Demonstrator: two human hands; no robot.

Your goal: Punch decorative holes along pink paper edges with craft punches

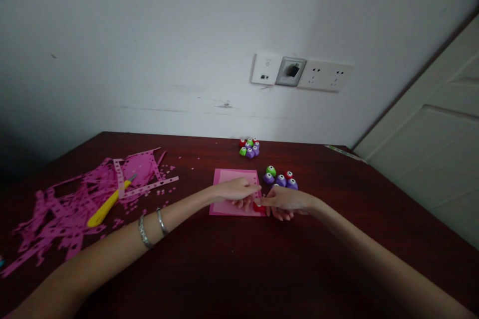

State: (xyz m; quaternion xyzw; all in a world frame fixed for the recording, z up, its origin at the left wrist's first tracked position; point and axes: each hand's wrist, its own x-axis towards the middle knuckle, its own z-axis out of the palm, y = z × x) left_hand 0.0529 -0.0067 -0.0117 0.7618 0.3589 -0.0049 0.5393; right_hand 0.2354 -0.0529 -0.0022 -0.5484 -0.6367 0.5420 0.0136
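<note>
A pink foam sheet (pixel 228 178) lies flat on the dark wooden table (pixel 239 259). My left hand (pixel 236 191) rests on the sheet's near right part, fingers curled down onto it. My right hand (pixel 286 202) is closed around a small red punch (pixel 258 206) at the sheet's right edge. Both hands touch at the fingertips there. Two bangles sit on my left wrist.
Several small coloured punches (pixel 280 177) sit just behind my right hand, another cluster of punches (pixel 249 148) near the wall. A pile of pink foam strips (pixel 75 204) with a yellow craft knife (pixel 107 204) lies at the left. Wall sockets (pixel 301 72) and a door (pixel 441 149) stand behind.
</note>
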